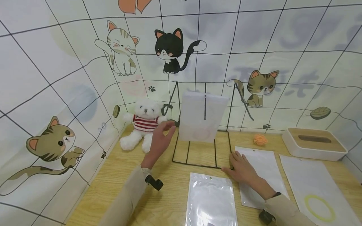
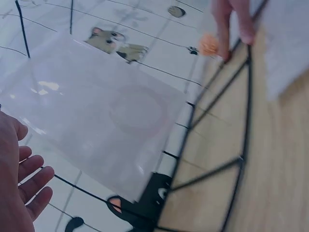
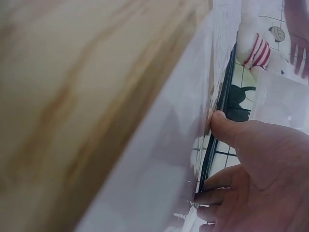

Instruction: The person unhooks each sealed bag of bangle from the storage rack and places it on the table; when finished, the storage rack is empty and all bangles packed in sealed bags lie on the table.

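A black wire display rack (image 1: 198, 164) stands on the wooden table, and a white plastic pouch (image 1: 202, 117) hangs from its middle rod. My left hand (image 1: 162, 138) is raised to the left of the pouch, in front of the white teddy bear (image 1: 145, 122). In the left wrist view its fingers (image 2: 36, 186) are loosely spread and hold nothing. My right hand (image 1: 243, 168) rests at the rack's front right corner. In the right wrist view its thumb (image 3: 224, 126) and fingertips touch the base rod; the fingers look fairly straight.
Flat on the table lie a silvery pouch (image 1: 210, 201) at the front, another pouch (image 1: 258, 160) under the right forearm, and one with a yellow ring (image 1: 319, 208) farther right. An orange pompom-like ball (image 1: 260, 139) and a wood-topped tissue box (image 1: 314, 144) stand by the cat-print wall cloth.
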Demonstrator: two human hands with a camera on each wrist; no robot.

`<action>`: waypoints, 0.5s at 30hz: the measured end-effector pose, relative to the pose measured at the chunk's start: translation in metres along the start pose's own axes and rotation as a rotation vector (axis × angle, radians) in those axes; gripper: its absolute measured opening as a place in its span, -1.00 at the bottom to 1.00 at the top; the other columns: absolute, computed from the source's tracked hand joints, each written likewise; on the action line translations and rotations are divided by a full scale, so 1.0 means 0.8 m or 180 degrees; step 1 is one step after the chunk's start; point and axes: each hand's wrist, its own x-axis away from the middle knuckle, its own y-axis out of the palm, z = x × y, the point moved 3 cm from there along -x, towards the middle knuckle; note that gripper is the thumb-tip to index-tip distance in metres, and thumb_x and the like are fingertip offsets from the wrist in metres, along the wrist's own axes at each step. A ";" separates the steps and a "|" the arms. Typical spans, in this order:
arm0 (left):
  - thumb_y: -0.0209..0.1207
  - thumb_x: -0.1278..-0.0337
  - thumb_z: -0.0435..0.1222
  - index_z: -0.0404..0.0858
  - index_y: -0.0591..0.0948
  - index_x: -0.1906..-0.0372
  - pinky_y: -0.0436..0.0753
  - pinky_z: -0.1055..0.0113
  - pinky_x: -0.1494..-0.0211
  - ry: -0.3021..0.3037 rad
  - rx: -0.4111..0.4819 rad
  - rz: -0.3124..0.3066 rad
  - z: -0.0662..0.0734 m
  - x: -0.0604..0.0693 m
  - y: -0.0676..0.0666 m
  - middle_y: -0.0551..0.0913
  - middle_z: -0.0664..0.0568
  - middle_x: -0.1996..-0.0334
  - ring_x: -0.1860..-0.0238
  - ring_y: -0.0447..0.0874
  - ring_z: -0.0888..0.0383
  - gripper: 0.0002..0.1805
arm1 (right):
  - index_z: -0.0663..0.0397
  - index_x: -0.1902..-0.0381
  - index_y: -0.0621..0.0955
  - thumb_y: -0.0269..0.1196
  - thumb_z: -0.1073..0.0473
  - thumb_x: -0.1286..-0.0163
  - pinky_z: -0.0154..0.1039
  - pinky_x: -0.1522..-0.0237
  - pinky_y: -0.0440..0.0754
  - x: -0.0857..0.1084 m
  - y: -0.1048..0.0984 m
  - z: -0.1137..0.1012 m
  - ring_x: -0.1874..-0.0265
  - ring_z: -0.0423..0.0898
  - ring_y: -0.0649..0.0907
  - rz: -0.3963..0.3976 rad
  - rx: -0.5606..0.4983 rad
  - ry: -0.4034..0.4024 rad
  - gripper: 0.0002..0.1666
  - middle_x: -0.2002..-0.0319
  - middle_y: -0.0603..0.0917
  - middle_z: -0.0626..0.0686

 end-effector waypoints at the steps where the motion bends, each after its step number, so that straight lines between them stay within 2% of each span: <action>1: 0.19 -0.39 -0.25 -0.26 0.65 -0.08 0.68 0.06 -0.08 0.0030 0.0068 0.0016 0.005 -0.007 0.001 0.72 -0.13 0.07 0.05 0.71 0.00 -0.73 | 0.64 -0.36 0.28 0.18 -0.18 -0.45 0.36 -0.44 0.14 0.000 -0.001 0.000 -0.44 0.46 0.20 0.0010 0.0014 -0.0007 -0.03 -0.40 0.24 0.58; 5: 0.18 -0.40 -0.26 -0.28 0.65 -0.09 0.69 0.02 0.01 0.0108 0.0263 0.0105 0.019 -0.027 0.009 0.72 -0.15 0.08 0.11 0.73 -0.02 -0.72 | 0.64 -0.37 0.27 0.18 -0.20 -0.46 0.36 -0.44 0.14 0.000 -0.002 -0.001 -0.45 0.45 0.19 -0.0028 -0.0014 0.0009 -0.01 -0.40 0.23 0.57; 8: 0.18 -0.41 -0.26 -0.28 0.65 -0.10 0.71 0.11 0.06 0.0077 0.0328 0.0144 0.027 -0.038 0.016 0.72 -0.12 0.07 0.12 0.73 -0.01 -0.72 | 0.64 -0.37 0.26 0.18 -0.20 -0.45 0.36 -0.44 0.13 0.000 -0.002 -0.002 -0.45 0.45 0.19 -0.0047 -0.0027 0.0024 -0.01 -0.40 0.23 0.57; 11: 0.16 -0.43 -0.23 -0.25 0.64 -0.11 0.69 0.25 0.10 -0.0081 0.0364 0.0129 0.035 -0.047 0.023 0.71 -0.10 0.04 0.11 0.73 0.01 -0.71 | 0.64 -0.37 0.27 0.20 -0.18 -0.45 0.37 -0.43 0.14 0.000 -0.003 -0.001 -0.44 0.46 0.20 -0.0014 -0.0018 0.0014 -0.02 -0.40 0.24 0.57; 15: 0.13 -0.44 -0.11 -0.21 0.64 -0.09 0.67 0.23 0.05 -0.0394 0.0386 0.0151 0.046 -0.060 0.030 0.71 -0.06 0.05 0.10 0.71 0.04 -0.68 | 0.65 -0.36 0.27 0.20 -0.18 -0.45 0.38 -0.42 0.15 -0.001 -0.002 -0.001 -0.44 0.47 0.20 -0.0009 -0.0023 -0.0016 -0.02 -0.39 0.25 0.58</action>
